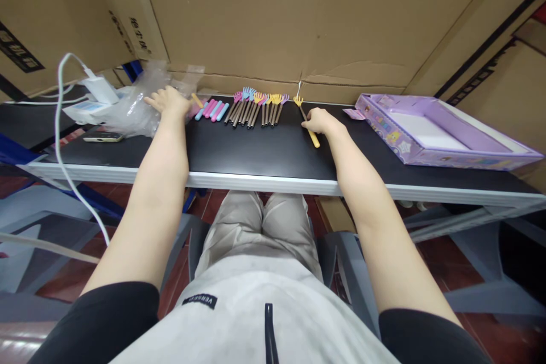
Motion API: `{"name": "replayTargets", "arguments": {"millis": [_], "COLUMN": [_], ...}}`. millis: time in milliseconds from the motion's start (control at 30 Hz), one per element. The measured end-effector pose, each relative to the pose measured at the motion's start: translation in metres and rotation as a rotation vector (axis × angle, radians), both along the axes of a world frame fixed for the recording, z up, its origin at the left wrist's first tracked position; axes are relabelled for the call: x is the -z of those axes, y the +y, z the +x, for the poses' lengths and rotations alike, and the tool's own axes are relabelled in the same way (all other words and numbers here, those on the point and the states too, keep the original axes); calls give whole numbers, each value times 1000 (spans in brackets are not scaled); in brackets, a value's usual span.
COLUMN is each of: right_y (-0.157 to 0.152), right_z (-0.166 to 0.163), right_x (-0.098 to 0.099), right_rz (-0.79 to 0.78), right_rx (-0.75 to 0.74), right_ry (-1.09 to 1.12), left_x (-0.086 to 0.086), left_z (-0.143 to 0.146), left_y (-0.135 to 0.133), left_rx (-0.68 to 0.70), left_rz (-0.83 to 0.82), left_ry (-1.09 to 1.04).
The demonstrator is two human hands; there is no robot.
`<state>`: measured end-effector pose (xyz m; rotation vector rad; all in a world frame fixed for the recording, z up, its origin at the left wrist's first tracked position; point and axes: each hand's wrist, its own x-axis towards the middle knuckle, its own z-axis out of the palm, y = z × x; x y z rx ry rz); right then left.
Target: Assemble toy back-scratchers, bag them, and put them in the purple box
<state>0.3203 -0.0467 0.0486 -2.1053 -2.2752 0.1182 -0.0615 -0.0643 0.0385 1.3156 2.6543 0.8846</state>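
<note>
My left hand [168,100] lies on a heap of clear plastic bags [139,103] at the left of the black table [264,151], fingers stretched out flat. My right hand [322,121] rests at the middle of the table with its fingers curled around a yellow hand-shaped stick [307,123], whose handle pokes out toward me. Between the hands lies a row of several small hand-shaped sticks [256,107] in pink, blue, yellow and purple, and a few pink and blue handles [211,110] beside my left hand.
An open purple box [430,133] sits at the table's right. A white charger [100,90] with its cable, and a phone [102,137], lie at the left. Large cardboard boxes [298,17] stand behind the table. My knees are under its front edge.
</note>
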Motion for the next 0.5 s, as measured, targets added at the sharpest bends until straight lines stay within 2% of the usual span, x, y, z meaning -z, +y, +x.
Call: {"name": "replayTargets", "arguments": {"millis": [133,500], "right_y": [-5,2], "right_z": [-3,0], "right_x": [-3,0], "right_rz": [-12,-23], "right_rx": [9,11], "right_ry": [6,24], "left_x": [2,-27], "left_z": [-3,24], "left_y": [1,-17], "left_rx": [12,115], "left_rz": [-58,-293], "left_ry": [28,112]}}
